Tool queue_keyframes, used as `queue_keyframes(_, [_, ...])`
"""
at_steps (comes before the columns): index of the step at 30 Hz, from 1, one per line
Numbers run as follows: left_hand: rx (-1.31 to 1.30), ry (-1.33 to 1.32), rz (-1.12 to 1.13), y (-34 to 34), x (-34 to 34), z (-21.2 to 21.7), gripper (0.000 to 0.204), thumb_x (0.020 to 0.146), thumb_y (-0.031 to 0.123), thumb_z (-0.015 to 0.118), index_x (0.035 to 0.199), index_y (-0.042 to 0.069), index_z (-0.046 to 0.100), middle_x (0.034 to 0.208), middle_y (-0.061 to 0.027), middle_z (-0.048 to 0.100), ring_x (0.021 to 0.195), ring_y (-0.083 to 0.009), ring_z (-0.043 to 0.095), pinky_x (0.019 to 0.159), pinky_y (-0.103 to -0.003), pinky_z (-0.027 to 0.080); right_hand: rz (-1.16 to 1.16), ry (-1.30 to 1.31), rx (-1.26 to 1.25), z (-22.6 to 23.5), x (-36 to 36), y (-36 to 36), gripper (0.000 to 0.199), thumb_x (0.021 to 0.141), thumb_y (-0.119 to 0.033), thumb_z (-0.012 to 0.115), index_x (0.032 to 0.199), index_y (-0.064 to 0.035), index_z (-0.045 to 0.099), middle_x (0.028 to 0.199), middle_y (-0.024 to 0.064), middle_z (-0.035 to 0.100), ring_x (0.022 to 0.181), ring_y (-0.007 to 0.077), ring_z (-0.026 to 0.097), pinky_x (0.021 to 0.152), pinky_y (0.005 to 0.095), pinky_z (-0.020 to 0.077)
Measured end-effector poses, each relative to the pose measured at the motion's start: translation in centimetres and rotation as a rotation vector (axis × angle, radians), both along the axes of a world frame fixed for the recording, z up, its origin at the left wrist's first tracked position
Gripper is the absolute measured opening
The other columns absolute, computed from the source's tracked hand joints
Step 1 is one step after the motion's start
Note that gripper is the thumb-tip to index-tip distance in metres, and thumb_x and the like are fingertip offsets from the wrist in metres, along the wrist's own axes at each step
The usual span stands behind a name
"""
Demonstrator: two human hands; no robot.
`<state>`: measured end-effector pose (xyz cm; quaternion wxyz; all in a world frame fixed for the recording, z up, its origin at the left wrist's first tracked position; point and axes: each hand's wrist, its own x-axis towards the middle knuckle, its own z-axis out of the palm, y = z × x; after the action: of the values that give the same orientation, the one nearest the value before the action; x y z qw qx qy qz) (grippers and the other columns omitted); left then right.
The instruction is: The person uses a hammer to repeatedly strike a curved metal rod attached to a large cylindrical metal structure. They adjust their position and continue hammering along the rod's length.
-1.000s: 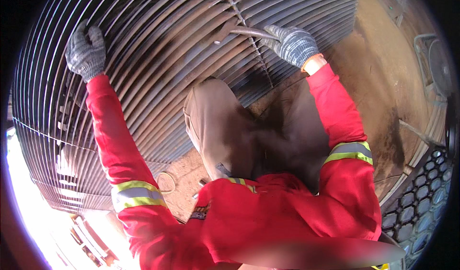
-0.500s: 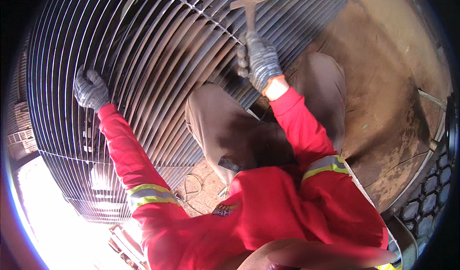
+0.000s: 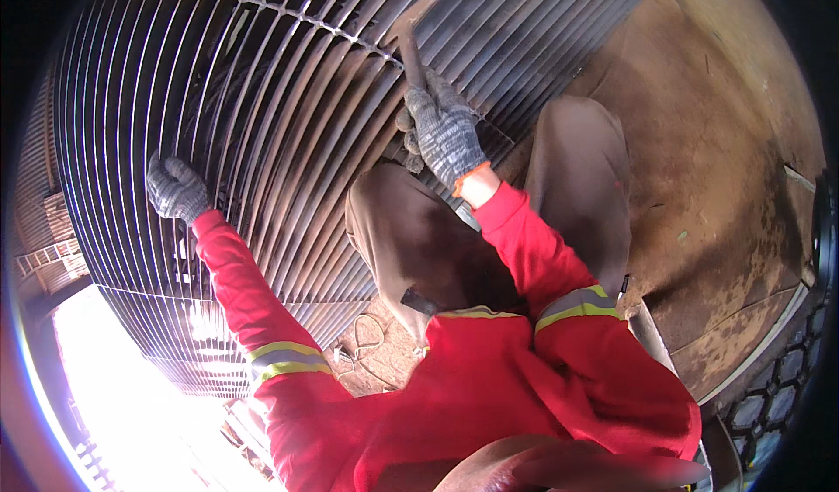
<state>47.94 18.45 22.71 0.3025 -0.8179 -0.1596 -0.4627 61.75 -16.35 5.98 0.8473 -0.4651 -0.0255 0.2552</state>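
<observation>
In my gloved right hand (image 3: 444, 134) is a chipping hammer (image 3: 410, 48), the fingers wrapped round its handle. Its narrow head is over the thin cross rod of a large metal grating (image 3: 533, 33) made of long parallel bars; whether it touches the rod I cannot tell. Farther left, my gloved left hand (image 3: 177, 191) has its fingers curled over one of the grating's bars. Both gloves are grey knit, and the right one has an orange cuff. The left fingertips are partly hidden between the bars.
My bent knees (image 3: 581, 160) are close beside the grating. A brown, stained sheet (image 3: 699, 186) spreads to the right, with a dark tyre tread (image 3: 773, 387) at the lower right. A thin looped cable (image 3: 371, 330) lies on the ground below the grating.
My right hand has swung the hammer down and to the left, toward the cross rod. The left hand stays on the grating; the whole view has shifted slightly.
</observation>
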Motion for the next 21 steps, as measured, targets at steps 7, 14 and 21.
queue_keyframes(7, [-0.014,-0.004,0.022,0.1,0.5,-0.6,0.032,0.089,0.031,0.058,0.108,0.007,0.069,0.095,-0.0138,0.069,0.088,-0.0333,0.065,0.080,-0.045,0.051,-0.074,0.139,0.012,-0.5,-0.6,0.4,0.045,0.099,-0.018,0.052,0.141,-0.0092,0.041,0.083,0.0004,0.051,0.065,0.0070,0.049,0.056,0.0239,0.0476])
queue_keyframes(14, [0.001,-0.006,-0.003,-0.2,0.0,0.1,0.030,0.087,0.027,0.060,0.107,0.006,0.069,0.091,-0.0140,0.069,0.084,-0.0331,0.065,0.075,-0.044,0.052,-0.274,0.054,0.070,-0.3,-2.2,1.3,0.040,0.099,-0.020,0.052,0.138,-0.0124,0.046,0.072,-0.0037,0.049,0.052,0.0045,0.045,0.042,0.0196,0.0390])
queue_keyframes(21, [-0.055,-0.021,-0.017,-0.6,0.2,-0.2,0.033,0.089,0.029,0.058,0.109,0.004,0.068,0.098,-0.0170,0.069,0.090,-0.0348,0.065,0.081,-0.045,0.052,-0.151,0.214,0.194,1.5,-1.6,-0.3,0.047,0.099,-0.017,0.052,0.145,-0.0114,0.039,0.081,-0.0028,0.049,0.060,0.0038,0.046,0.049,0.0178,0.0411])
